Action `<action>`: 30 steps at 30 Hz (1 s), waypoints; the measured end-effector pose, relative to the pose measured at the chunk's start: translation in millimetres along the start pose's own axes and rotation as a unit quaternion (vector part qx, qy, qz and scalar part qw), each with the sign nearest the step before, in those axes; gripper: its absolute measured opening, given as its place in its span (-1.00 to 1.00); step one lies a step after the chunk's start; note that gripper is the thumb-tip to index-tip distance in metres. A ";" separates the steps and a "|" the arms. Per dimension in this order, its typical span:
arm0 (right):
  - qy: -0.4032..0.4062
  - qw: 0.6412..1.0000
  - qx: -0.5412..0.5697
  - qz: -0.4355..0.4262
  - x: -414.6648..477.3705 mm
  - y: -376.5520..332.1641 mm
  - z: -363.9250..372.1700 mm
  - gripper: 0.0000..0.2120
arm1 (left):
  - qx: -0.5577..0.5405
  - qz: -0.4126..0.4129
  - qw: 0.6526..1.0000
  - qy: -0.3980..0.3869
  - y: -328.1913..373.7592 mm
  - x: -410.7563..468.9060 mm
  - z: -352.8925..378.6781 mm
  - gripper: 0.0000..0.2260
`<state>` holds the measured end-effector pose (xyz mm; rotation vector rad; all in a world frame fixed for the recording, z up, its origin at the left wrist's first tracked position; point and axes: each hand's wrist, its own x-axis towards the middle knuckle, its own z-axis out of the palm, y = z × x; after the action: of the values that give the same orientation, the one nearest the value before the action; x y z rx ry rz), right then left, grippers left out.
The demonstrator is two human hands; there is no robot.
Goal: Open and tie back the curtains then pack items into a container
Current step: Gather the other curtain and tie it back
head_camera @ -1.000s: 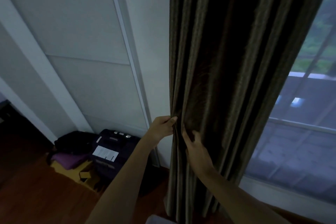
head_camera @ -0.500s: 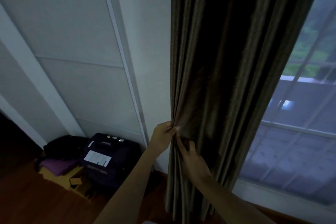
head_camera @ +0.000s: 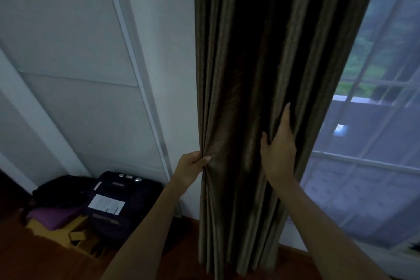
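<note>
A dark brown curtain [head_camera: 261, 63] hangs bunched in vertical folds down the middle of the view, reaching the floor. My left hand [head_camera: 192, 169] pinches the curtain's left edge at about waist height. My right hand [head_camera: 278, 145] lies flat against the folds further right, fingers pointing up and slipped into a pleat, thumb apart. No tie-back is visible.
A sheer white curtain [head_camera: 368, 166] covers the window on the right. White panelled wall [head_camera: 79, 75] is to the left. In the left floor corner sit a dark suitcase [head_camera: 120, 200], a black bag [head_camera: 59, 191], a purple pouch [head_camera: 52, 217] and a yellow box [head_camera: 66, 234] on the wooden floor.
My right hand has moved up and to the right across the folds, away from my left hand. The left hand keeps its pinch on the curtain's edge.
</note>
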<state>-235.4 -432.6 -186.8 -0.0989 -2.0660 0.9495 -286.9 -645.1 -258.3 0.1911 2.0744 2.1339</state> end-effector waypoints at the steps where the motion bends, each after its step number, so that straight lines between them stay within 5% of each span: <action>1: -0.015 1.000 -0.012 -0.011 -7.1 4.4 4.4 -0.27 | 0.002 -0.003 1.000 0.000 0.1 -0.4 0.0 -0.89; 10: -0.203 0.974 -0.081 -0.055 -78.9 32.6 31.0 -0.28 | -0.068 -0.055 0.996 -0.009 3.6 -7.5 -1.5 -0.87; 24: -0.339 0.911 -0.203 -0.121 -135.1 30.3 58.7 -0.03 | -0.130 -0.081 0.988 -0.029 2.7 -22.3 7.0 -0.88; 30: -0.360 0.907 -0.178 -0.123 -141.6 22.9 60.8 -0.17 | -0.129 -0.087 0.987 -0.027 1.8 -27.5 6.8 -0.84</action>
<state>-193.7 -506.4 -317.4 0.3727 -2.8318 0.4654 -258.7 -644.0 -255.8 0.0337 1.6957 2.2342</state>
